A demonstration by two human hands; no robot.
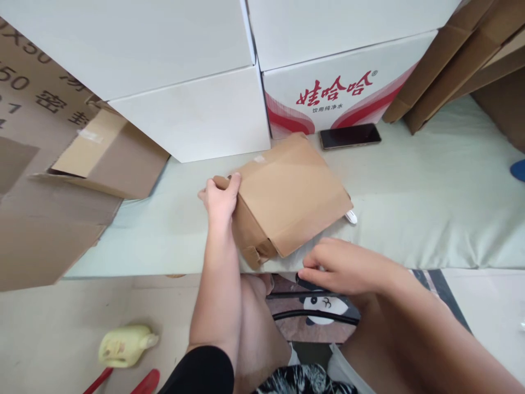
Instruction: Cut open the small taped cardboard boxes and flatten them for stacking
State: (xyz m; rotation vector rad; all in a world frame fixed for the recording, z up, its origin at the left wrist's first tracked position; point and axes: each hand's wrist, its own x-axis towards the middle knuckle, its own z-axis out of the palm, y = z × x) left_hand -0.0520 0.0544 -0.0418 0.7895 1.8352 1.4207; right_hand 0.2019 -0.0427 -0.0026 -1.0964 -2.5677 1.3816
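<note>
A flattish brown cardboard box (293, 191) lies at an angle on the pale green cloth in front of me. My left hand (221, 196) is closed on a flap at the box's left edge, thumb on top. A small strip of clear tape shows near the far edge. My right hand (342, 265) is off the box, near the cloth's front edge, with its fingers curled. Something dark shows at its fingertips, but I cannot make out whether it is held. A white object (351, 216) sticks out from under the box's right corner, mostly hidden.
A black phone (350, 136) lies behind the box. White cartons (192, 120) are stacked at the back. Cardboard boxes stand at left (110, 153) and folded cardboard (447, 60) at right. Below, a yellow bottle (125, 346) lies on the floor (41, 339).
</note>
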